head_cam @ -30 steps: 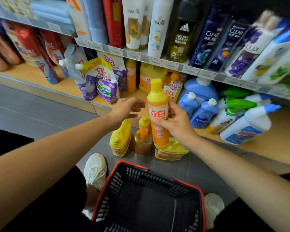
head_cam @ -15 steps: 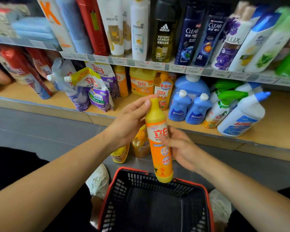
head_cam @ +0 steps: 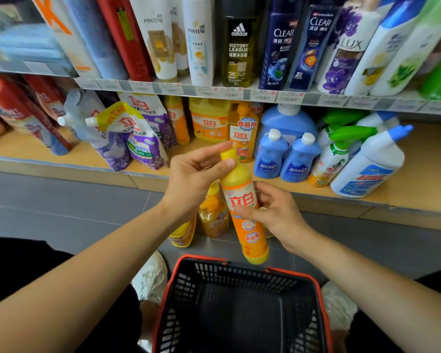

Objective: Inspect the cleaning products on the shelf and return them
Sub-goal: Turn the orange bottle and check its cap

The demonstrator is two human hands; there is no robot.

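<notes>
- Bottle (head_cam: 239, 197): yellow and orange, with a yellow cap. It is held in the air in front of the lower shelf (head_cam: 423, 174), above the far rim of the basket (head_cam: 239, 278). It is tilted, cap towards the shelf, base down and to the right.
- Left hand (head_cam: 189, 179): grasping the bottle at the top, with index finger and thumb pinching the cap and neck.
- Right hand (head_cam: 280, 215): grasping the bottle at mid-body. The thumb lies across the front label and the fingers curl round behind.
- Basket: black mesh with a red rim, standing on the grey floor (head_cam: 61, 200) between the person's legs.
- Floor items: a small amber bottle (head_cam: 213, 215) and a yellow container (head_cam: 182, 234) stand on the floor just behind the held bottle, below the shelf edge.
- Lower shelf stock: purple pouches (head_cam: 143, 146) at left, orange bottles at centre, two small blue bottles (head_cam: 285, 159) side by side, and white spray bottles (head_cam: 367, 166) at right.
- Upper shelf: shampoo bottles standing in a row.
</notes>
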